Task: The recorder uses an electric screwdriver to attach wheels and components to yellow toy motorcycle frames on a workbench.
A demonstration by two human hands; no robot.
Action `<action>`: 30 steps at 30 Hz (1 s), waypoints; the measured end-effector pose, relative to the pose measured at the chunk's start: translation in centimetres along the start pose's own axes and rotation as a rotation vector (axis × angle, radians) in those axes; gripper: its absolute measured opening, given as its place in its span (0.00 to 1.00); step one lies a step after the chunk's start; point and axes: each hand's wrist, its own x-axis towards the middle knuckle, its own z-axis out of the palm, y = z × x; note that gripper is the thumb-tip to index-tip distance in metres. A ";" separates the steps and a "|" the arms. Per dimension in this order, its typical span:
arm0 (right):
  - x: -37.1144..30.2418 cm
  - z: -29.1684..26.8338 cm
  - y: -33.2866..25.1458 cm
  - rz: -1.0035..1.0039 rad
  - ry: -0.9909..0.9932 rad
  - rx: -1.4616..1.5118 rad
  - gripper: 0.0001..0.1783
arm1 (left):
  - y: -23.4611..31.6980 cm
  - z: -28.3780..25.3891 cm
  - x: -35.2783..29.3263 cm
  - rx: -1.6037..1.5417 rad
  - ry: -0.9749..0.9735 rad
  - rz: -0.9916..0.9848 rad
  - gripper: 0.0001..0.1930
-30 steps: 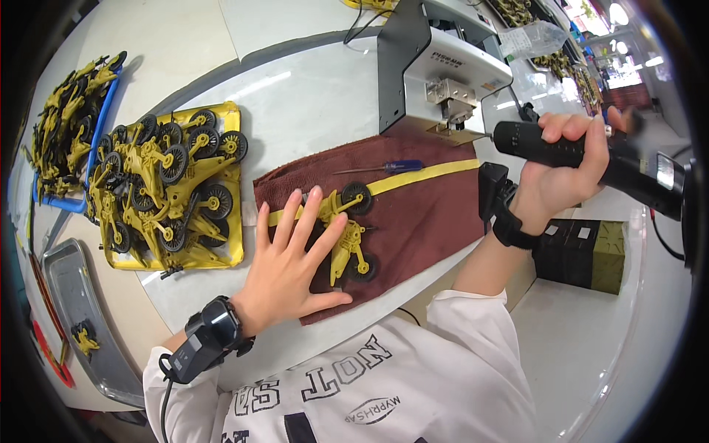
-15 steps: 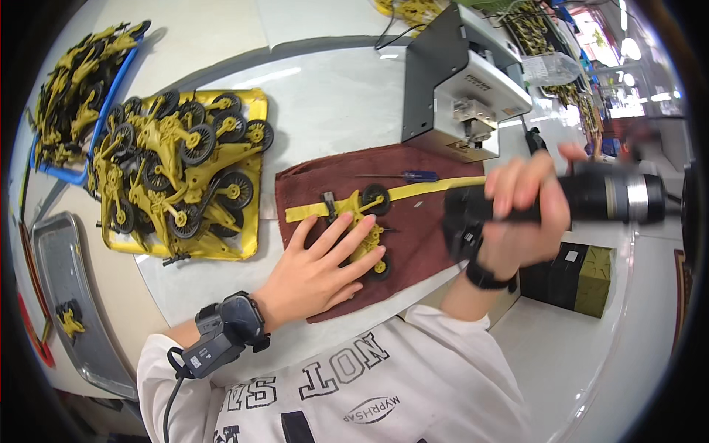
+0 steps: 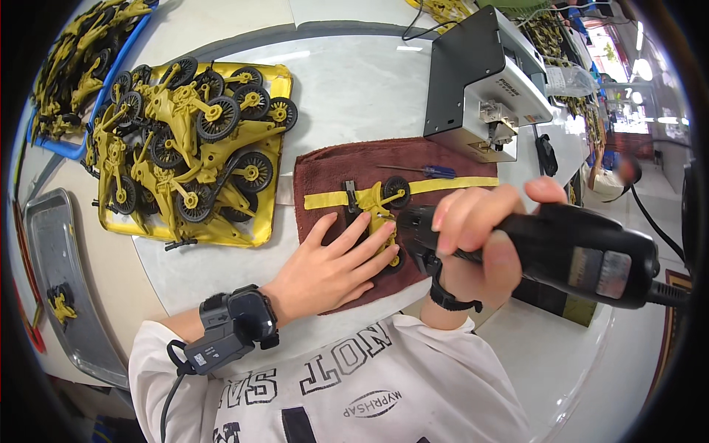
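Observation:
My left hand (image 3: 317, 269) lies flat with fingers spread over a yellow toy motorcycle (image 3: 375, 198) with black wheels, pressing it to a maroon cloth (image 3: 336, 164). Part of the toy is hidden under my fingers. In my right hand (image 3: 476, 236) is a black corded electric screwdriver (image 3: 561, 247), held nearly level with its tip end at the toy's side; the exact contact point cannot be made out. A hand screwdriver (image 3: 437, 171) with a blue handle rests on the cloth just beyond the toy. A strip of yellow tape (image 3: 465, 183) crosses the cloth.
A yellow tray (image 3: 275, 210) heaped with toy motorcycles stands to the left, and a blue tray (image 3: 68, 148) of more behind it. A grey metal tray (image 3: 81, 288) holds one small piece. A boxy grey-and-white machine (image 3: 465, 81) stands beyond the cloth.
My right hand has swung the electric screwdriver leftward and down, so its tip end now meets the toy. My left hand stays on the toy. The view has shifted slightly.

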 end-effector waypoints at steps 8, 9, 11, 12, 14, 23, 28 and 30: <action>0.1 0.0 1.9 0.090 -0.120 -0.100 0.20 | -0.2 -0.3 0.1 -0.028 -0.015 0.010 0.29; -0.1 -0.1 1.8 0.078 -0.129 -0.103 0.20 | -0.3 -0.1 0.1 -0.026 -0.012 0.016 0.29; -0.8 -0.4 2.3 0.010 -0.097 -0.031 0.21 | -0.4 0.3 -0.2 0.031 -0.002 0.018 0.28; -1.2 -0.5 2.4 -0.046 -0.073 0.058 0.22 | -0.1 0.3 -0.4 0.034 0.000 0.010 0.28; 1.6 -2.7 -1.0 -0.212 -0.142 0.027 0.18 | -0.3 -0.3 0.2 -0.001 -0.005 -0.009 0.27; 9.6 -9.4 0.3 -0.230 0.556 -0.355 0.18 | -0.1 -0.4 0.5 -0.015 -0.015 0.004 0.31; 5.1 -6.8 -1.2 -0.031 0.376 -0.054 0.21 | -0.7 -0.2 0.3 -0.028 0.009 0.005 0.30; 1.7 -4.5 -2.2 -0.100 0.196 0.032 0.29 | -0.4 -0.3 0.4 -0.020 0.014 0.045 0.30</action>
